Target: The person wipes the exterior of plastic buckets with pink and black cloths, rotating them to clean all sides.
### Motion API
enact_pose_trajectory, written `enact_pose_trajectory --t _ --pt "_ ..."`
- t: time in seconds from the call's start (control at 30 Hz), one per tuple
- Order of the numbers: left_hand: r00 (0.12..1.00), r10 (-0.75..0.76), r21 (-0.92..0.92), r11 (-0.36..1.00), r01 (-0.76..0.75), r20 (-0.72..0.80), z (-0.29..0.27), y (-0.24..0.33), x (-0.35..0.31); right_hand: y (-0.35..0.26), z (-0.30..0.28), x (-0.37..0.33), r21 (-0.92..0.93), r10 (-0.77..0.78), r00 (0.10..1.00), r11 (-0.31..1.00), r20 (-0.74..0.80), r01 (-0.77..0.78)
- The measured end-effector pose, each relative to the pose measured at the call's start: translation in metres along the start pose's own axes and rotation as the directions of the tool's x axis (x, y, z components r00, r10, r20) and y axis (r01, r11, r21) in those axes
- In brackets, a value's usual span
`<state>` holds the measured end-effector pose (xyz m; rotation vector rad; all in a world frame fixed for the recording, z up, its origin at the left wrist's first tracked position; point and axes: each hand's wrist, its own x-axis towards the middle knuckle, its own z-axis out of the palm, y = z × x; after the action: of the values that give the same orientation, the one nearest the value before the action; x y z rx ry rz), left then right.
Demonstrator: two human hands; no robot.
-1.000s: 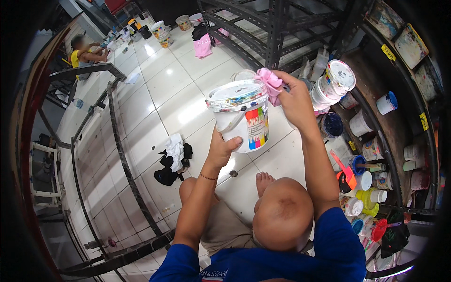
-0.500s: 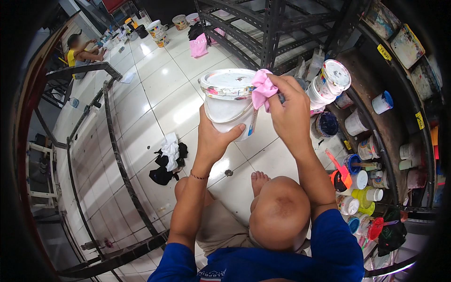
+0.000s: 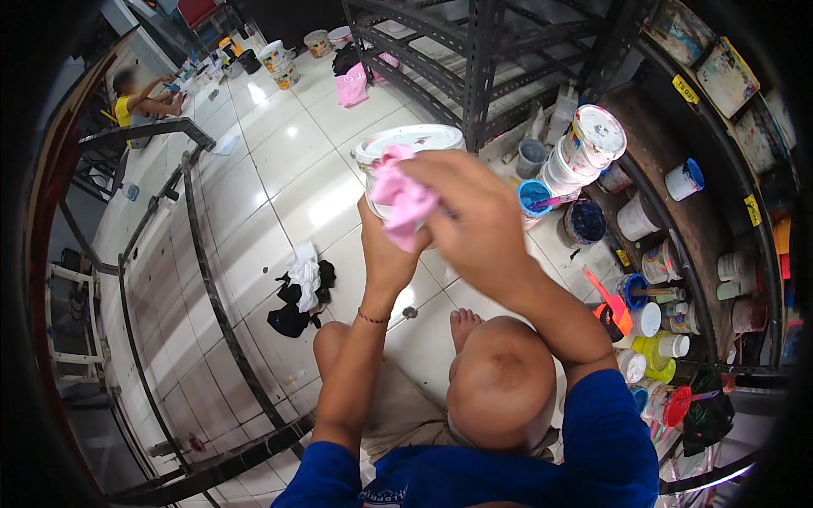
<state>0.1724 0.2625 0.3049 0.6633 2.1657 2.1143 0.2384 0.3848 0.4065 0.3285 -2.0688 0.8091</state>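
Note:
A white lidded paint bucket (image 3: 417, 138) with paint smears hangs above the floor in front of me. My left hand (image 3: 388, 256) grips it low on the near left side; part of that grip is covered by my other hand. With bent fingers my right hand (image 3: 474, 212) holds a crumpled pink cloth (image 3: 400, 196) against the front of the bucket, just under the lid's rim. The cloth and right hand hide most of the bucket's wall.
Paint pots crowd the right: stacked white tubs (image 3: 597, 135), a blue-rimmed pot (image 3: 534, 198) and a dark-stained pot (image 3: 583, 222). Black and white rags (image 3: 305, 275) lie on the tiles. A metal rack (image 3: 474, 68) stands ahead, a black rail (image 3: 212, 271) left. Another person (image 3: 140, 106) sits far left.
My right hand and the pink cloth have swept left from the bucket's right rim across its front. The bucket stays in my left hand. The blue-rimmed pot has come into sight.

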Motion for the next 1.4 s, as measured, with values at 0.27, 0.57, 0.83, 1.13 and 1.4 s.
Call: enact_pose_trajectory --t 0.27,0.57,0.83,1.13,1.4 --pt "0.964 -0.106 -0.274 0.946 0.173 0.244 -0.014 0.005 -0.005 0.078 -0.038 -0.012 0.724 0.668 0.736 0.562 -0.112 -0.4" --pt "0.972 -0.097 -0.062 0.992 0.112 0.215 -0.024 0.024 -0.005 0.074 -0.034 -0.029 0.261 0.361 0.932 0.898 0.02 -0.353" --pt "0.993 -0.041 0.197 0.98 0.018 0.113 -0.027 0.039 0.003 0.042 -0.032 -0.01 -0.079 0.048 0.998 0.996 0.027 -0.046" --pt "0.994 0.108 0.336 0.937 -0.099 -0.006 -0.02 0.03 0.0 0.014 -0.008 0.016 -0.26 -0.189 0.964 0.937 0.189 0.234" --pt "0.974 0.219 0.504 0.837 -0.214 0.05 -0.011 0.011 -0.006 -0.015 0.027 0.049 -0.364 -0.072 0.919 0.904 0.388 0.224"
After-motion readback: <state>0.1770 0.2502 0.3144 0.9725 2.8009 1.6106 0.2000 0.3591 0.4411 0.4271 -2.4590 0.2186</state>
